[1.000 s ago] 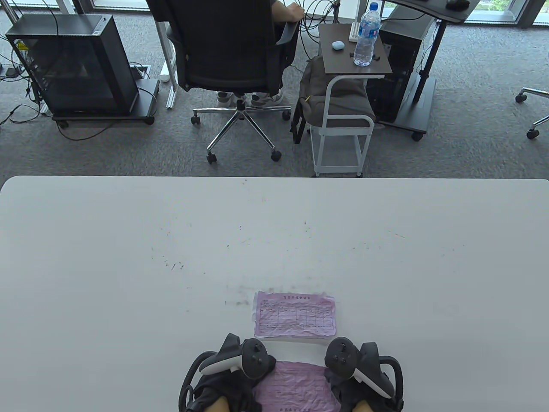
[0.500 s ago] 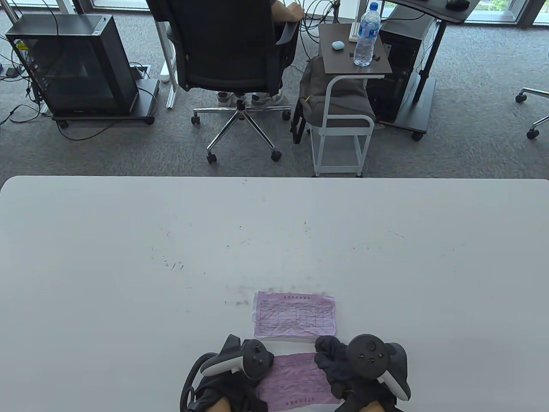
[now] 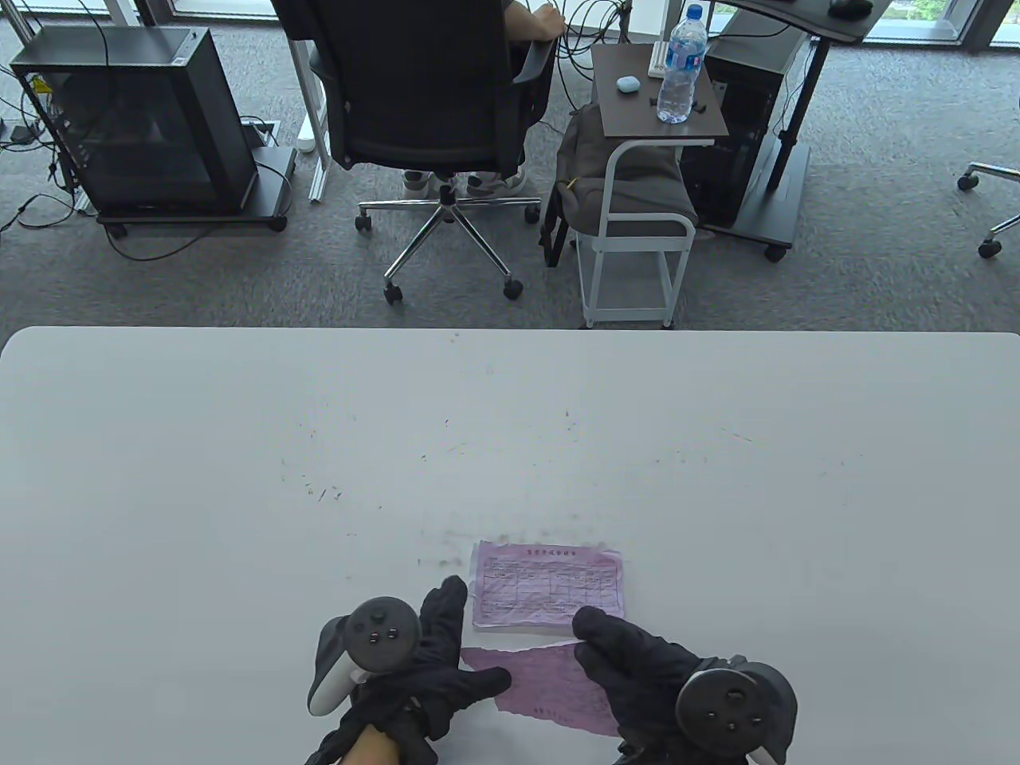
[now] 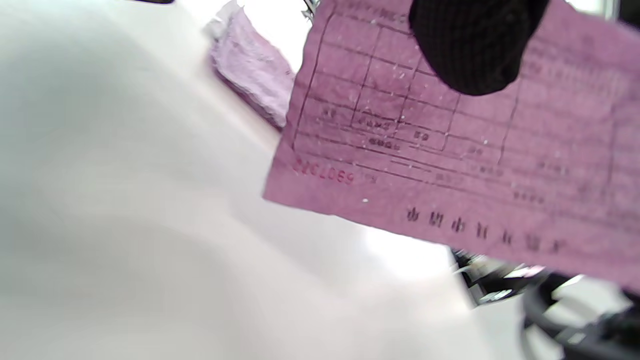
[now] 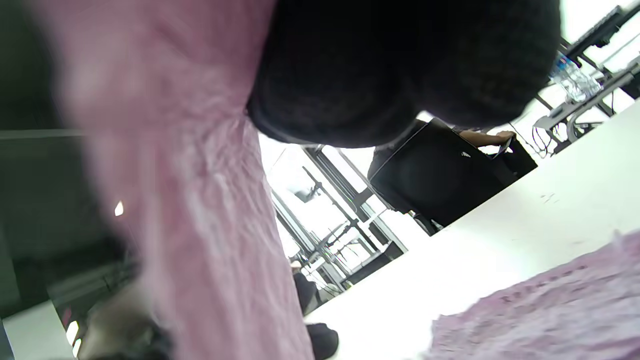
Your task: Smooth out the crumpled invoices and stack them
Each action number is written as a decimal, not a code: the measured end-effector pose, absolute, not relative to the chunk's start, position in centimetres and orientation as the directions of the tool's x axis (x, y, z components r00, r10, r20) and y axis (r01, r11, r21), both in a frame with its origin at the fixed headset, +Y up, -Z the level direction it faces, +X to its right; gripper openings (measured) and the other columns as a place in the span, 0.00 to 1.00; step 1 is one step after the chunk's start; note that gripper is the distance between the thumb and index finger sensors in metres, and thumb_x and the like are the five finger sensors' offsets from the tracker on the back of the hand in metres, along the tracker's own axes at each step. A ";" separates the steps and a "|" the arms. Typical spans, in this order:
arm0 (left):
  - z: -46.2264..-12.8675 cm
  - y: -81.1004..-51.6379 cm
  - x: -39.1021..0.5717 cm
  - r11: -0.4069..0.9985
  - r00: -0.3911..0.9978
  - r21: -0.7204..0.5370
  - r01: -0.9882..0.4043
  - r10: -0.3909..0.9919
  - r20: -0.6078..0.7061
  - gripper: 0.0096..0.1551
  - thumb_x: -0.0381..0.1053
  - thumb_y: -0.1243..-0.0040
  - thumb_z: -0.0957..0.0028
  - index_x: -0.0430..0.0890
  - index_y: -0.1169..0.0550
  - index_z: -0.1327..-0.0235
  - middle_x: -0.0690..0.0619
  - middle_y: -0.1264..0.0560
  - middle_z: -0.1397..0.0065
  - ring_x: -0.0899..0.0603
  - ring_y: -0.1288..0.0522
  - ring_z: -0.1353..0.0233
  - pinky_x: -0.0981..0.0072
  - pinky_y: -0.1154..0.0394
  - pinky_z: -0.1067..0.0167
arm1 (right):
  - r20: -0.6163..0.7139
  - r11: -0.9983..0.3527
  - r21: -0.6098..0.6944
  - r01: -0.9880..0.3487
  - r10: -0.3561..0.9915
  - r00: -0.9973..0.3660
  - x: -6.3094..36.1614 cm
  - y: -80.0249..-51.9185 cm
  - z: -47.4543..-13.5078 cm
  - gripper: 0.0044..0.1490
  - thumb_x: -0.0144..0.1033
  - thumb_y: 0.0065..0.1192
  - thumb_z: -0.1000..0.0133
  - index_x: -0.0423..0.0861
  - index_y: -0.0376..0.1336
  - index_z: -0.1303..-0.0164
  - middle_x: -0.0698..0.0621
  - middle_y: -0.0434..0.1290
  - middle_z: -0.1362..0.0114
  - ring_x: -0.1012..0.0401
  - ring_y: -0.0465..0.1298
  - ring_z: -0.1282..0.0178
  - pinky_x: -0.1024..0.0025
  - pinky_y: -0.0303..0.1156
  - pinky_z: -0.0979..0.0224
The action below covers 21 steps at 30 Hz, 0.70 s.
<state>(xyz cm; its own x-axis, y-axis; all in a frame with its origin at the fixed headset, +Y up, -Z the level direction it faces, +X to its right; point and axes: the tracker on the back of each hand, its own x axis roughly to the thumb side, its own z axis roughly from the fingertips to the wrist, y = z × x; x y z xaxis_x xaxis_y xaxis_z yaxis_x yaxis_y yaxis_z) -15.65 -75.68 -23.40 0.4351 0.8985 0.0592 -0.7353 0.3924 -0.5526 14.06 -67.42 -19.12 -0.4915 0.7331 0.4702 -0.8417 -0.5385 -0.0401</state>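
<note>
your left hand (image 3: 426,665) and right hand (image 3: 637,665) each keep a grip on one end of a crumpled pink invoice (image 3: 550,681), the left at its 9 o'clock edge, the right at its 3 o'clock edge, with fingers pinching the paper. it hangs just above the table (image 3: 239,478), near your edge. the stack of flattened invoices (image 3: 548,586) lies flat just beyond it, at 12 o'clock from the held sheet.

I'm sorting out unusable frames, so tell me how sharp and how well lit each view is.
Table view: sharp and evenly lit, the stack and both hands clear. Left wrist view: the held invoice is readable, the table a soft blur. Right wrist view: glove and paper heavily blurred up close, windows blown out bright.
</note>
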 end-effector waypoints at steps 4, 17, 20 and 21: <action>-23.6 -76.6 -16.0 0.011 0.069 -0.586 -0.810 0.995 -0.077 0.68 0.59 0.35 0.42 0.50 0.77 0.36 0.29 0.69 0.23 0.19 0.52 0.18 0.26 0.43 0.29 | 0.343 -0.243 -0.036 -0.969 0.908 -0.241 16.1 -68.2 -19.7 0.24 0.38 0.65 0.42 0.47 0.64 0.37 0.50 0.80 0.53 0.62 0.82 0.67 0.69 0.82 0.64; -22.9 -73.5 -15.7 0.135 0.073 -0.501 -0.855 0.987 0.142 0.42 0.36 0.43 0.36 0.69 0.53 0.28 0.35 0.42 0.21 0.47 0.17 0.39 0.50 0.20 0.37 | 0.155 -0.353 -0.084 -0.932 0.919 -0.362 17.1 -70.1 -20.5 0.28 0.34 0.64 0.42 0.41 0.60 0.33 0.45 0.79 0.47 0.57 0.82 0.61 0.66 0.82 0.61; -22.9 -72.0 -15.6 0.317 0.241 -0.435 -0.843 0.945 0.222 0.28 0.35 0.43 0.38 0.46 0.32 0.23 0.36 0.38 0.23 0.47 0.16 0.41 0.51 0.19 0.39 | 0.135 -0.420 -0.058 -0.906 0.896 -0.424 16.5 -69.1 -21.0 0.32 0.31 0.65 0.42 0.40 0.58 0.30 0.42 0.77 0.43 0.54 0.82 0.57 0.62 0.82 0.57; -22.9 -71.5 -15.4 0.369 0.289 -0.421 -0.829 0.926 0.242 0.28 0.36 0.42 0.38 0.41 0.32 0.23 0.36 0.38 0.23 0.47 0.16 0.41 0.51 0.19 0.39 | 0.123 -0.455 -0.042 -0.890 0.881 -0.456 16.3 -68.8 -21.3 0.33 0.29 0.66 0.43 0.39 0.57 0.29 0.40 0.76 0.41 0.52 0.82 0.55 0.61 0.82 0.56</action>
<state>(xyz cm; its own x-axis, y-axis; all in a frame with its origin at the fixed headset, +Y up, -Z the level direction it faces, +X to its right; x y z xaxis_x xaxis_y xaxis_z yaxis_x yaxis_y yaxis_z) -15.38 -71.50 -22.93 0.2891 0.9262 0.2419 -0.8287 0.3687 -0.4211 16.34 -68.75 -21.32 -0.4562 0.8813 0.1232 -0.8897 -0.4547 -0.0417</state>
